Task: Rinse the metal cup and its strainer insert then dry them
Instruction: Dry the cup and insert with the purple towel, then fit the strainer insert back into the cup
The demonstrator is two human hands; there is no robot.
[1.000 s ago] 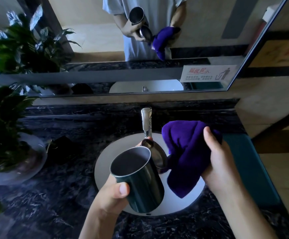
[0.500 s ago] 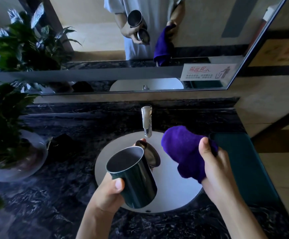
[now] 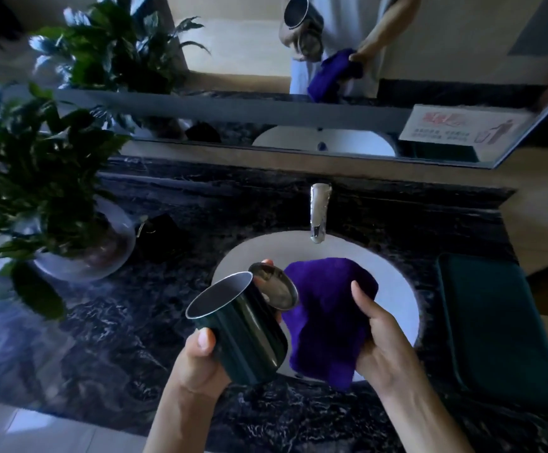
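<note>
My left hand (image 3: 200, 361) grips a dark metal cup (image 3: 243, 331), tilted with its open mouth up and to the left, above the white sink (image 3: 393, 282). The same hand's fingers also hold the round metal strainer insert (image 3: 277, 287) behind the cup's rim. My right hand (image 3: 383, 341) holds a purple cloth (image 3: 328, 315), which hangs spread just right of the cup and the strainer. The cloth lies close to the strainer; whether they touch is unclear.
A chrome tap (image 3: 320, 210) stands behind the sink on the dark marble counter (image 3: 109, 338). A potted plant in a glass bowl (image 3: 80, 253) sits at the left, a small dark object (image 3: 161, 237) beside it. A dark green mat (image 3: 495, 325) lies at the right. The mirror (image 3: 266, 60) is behind.
The view has shifted right and tilted. The purple cloth has dropped and opened out beside the cup. My left hand keeps the cup and strainer, tilted slightly more.
</note>
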